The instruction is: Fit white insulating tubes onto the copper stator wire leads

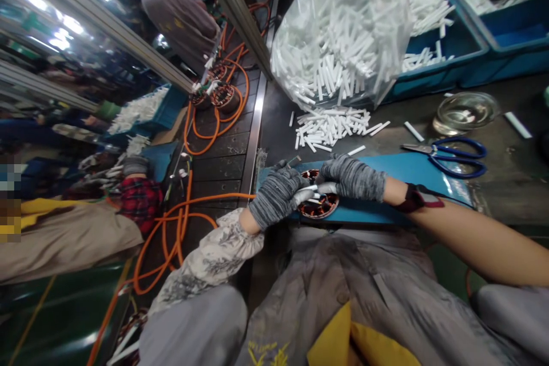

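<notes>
The stator, a round copper-wound core, lies flat on the blue board at the near edge of the worktop, with its bore facing up toward the camera. A white sleeve strip lies across the top of the stator, its long axis running roughly left to right. The left hand, in a grey knit glove, sits at the left rim of the stator with fingers curled; its grip is closed on the left end of the white sleeve strip. The left forearm, in a patterned sleeve, rises from below left of the stator. The right hand, also gloved, rests at the upper right of the stator, palm down, its grip closed on the right end of the strip. The right forearm is bare and extends to the right of the stator. Beyond the stator lies a loose pile of white sleeves, and behind it a clear bag full of them. Blue scissors lie to the right of the stator.
</notes>
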`<state>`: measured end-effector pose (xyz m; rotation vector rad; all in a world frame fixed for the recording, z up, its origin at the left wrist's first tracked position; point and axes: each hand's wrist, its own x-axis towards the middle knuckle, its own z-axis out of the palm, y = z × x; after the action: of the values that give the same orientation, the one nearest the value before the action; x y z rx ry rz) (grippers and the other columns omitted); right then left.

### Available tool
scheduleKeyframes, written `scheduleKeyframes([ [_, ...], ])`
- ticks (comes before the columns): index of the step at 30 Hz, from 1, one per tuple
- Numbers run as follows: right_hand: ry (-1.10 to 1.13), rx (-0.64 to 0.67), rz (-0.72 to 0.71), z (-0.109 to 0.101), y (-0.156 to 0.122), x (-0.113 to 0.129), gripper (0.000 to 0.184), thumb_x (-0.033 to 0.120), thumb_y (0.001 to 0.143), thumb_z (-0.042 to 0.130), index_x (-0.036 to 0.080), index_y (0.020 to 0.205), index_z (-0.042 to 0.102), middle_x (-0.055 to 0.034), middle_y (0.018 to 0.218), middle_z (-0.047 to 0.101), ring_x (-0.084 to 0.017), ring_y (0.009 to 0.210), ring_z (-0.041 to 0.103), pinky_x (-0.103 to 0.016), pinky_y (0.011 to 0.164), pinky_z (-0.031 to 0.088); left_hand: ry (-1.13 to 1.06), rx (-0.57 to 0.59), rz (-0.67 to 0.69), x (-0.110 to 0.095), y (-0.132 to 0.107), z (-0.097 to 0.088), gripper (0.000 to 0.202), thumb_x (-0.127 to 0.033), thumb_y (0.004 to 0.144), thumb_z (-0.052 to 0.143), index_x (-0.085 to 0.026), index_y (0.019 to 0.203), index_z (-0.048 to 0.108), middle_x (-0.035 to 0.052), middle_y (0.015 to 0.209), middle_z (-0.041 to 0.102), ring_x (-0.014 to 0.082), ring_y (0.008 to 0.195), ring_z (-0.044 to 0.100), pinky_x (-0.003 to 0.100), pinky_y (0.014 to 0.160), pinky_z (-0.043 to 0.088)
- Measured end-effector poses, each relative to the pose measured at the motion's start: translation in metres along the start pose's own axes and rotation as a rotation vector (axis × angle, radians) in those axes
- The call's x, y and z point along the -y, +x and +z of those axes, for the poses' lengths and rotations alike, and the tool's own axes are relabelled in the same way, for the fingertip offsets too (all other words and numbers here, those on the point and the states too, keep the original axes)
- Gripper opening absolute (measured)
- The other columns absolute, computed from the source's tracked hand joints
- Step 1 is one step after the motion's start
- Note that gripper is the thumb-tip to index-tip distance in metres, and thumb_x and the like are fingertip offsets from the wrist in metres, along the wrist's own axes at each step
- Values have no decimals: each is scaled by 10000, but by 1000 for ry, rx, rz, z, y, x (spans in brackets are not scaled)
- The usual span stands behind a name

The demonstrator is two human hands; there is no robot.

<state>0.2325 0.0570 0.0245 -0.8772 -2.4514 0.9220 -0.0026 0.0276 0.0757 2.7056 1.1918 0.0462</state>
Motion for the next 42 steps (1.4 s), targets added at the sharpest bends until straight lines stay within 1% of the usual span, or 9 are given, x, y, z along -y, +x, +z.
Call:
scheduleKeyframes([
  [3,-44,-32,29,2,-3,2,246,412,943,714,190,965,818,-79,831,769,-203,740,659,-314,718,493,11,103,-65,-5,10,-3,344,-459,1022,573,-189,981,782,90,910,762,259,922,715,458,978,532],
  [7,236,-200,79,1,-22,-5,413,494,940,709,219,1245,746,-73,1085,784,-225,904,716,-345,821,574,47,272,-120,-27,34,-7,369,-480,1022,566,-195,1009,800,95,957,789,281,913,729,477,925,538],
  [10,307,-364,156,2,-43,-7,422,494,962,664,221,1278,723,-75,1119,779,-245,957,731,-389,873,602,44,238,-139,-37,45,-11,317,-454,1003,607,-209,1045,804,88,1024,799,280,969,725,476,972,514],
  [16,132,-443,56,17,-73,13,289,426,1032,579,258,1156,780,-68,1000,779,-229,904,725,-378,855,589,-232,241,-155,-6,32,-15,349,-496,991,605,-207,1028,797,44,910,782,206,844,713,322,805,521],
  [21,88,-388,123,35,-61,24,372,498,1047,535,252,1211,761,-88,1038,787,-251,916,728,-398,853,586,-9,-114,-368,0,27,4,239,-367,992,616,-196,1020,780,78,1010,787,258,1016,709,509,1128,431],
  [25,77,-346,128,37,-59,26,393,507,1051,532,236,1219,761,-95,1029,789,-250,901,730,-396,851,586,-109,-280,14,-11,14,4,205,-416,979,655,-300,1096,777,29,1180,752,226,1166,675,544,1273,279],
  [33,36,-505,142,48,-58,26,357,457,1066,513,232,1188,762,-77,1027,793,-241,912,732,-395,871,589,-408,-419,252,-31,-14,19,198,-239,948,568,-241,943,766,76,1189,706,214,1225,640,482,1150,498],
  [38,66,-537,165,50,-54,28,344,428,1075,495,231,1114,775,-68,994,796,-230,892,742,-388,856,596,-139,-480,323,-47,-36,50,145,-229,956,635,-294,986,762,2,1138,757,210,1210,650,541,1236,424],
  [42,190,-513,169,44,-57,27,285,442,1037,593,237,1140,762,-53,1031,797,-224,921,754,-379,886,601,-188,-497,145,-35,-37,38,164,-349,992,652,-260,1053,775,73,1323,687,226,1246,643,463,1122,543],
])
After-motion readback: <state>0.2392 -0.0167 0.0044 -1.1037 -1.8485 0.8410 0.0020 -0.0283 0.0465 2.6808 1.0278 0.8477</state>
